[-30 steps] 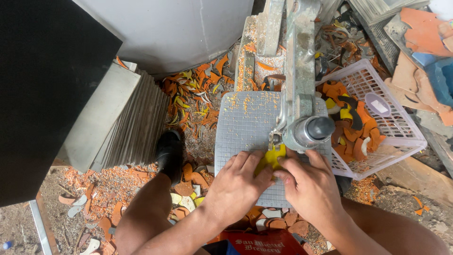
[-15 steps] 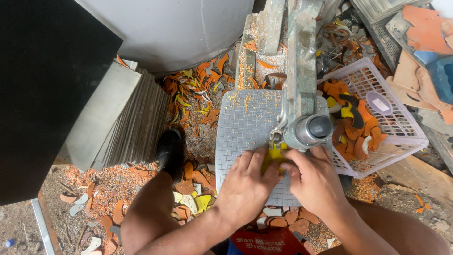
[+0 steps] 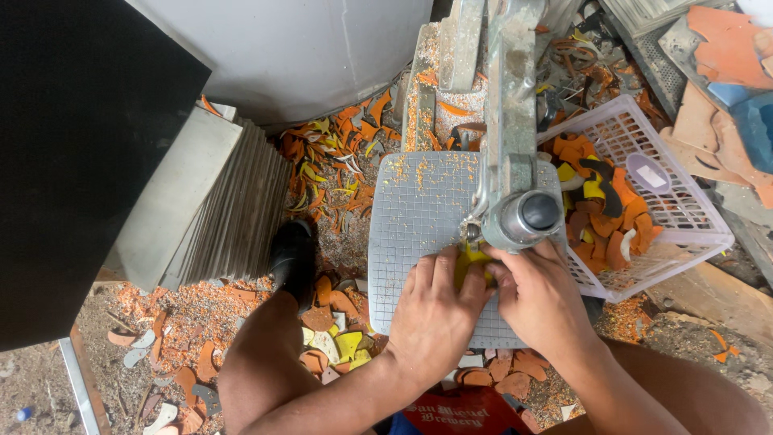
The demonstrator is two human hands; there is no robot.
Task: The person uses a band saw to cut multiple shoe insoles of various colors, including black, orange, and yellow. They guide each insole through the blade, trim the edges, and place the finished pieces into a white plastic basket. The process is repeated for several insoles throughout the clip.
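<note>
A small yellow piece [image 3: 469, 259] lies on the grey gridded saw table [image 3: 419, 209], right under the metal cutting head [image 3: 523, 213]. My left hand [image 3: 435, 310] presses on the piece from the left, fingers on top of it. From the right my right hand [image 3: 535, 294] pinches the same piece, fingertips close to the blade area. Most of the piece is hidden beneath my fingers. Orange dust is scattered over the table.
A white plastic basket [image 3: 684, 217] with several orange, yellow and black cut shapes stands at the right. A stack of grey tiles [image 3: 209, 201] leans at the left. Orange and yellow offcuts [image 3: 330, 161] litter the floor. My black shoe [image 3: 291, 254] is beside the table.
Both hands have slid the yellow piece forward toward the cutting head, and the view has shifted slightly closer.
</note>
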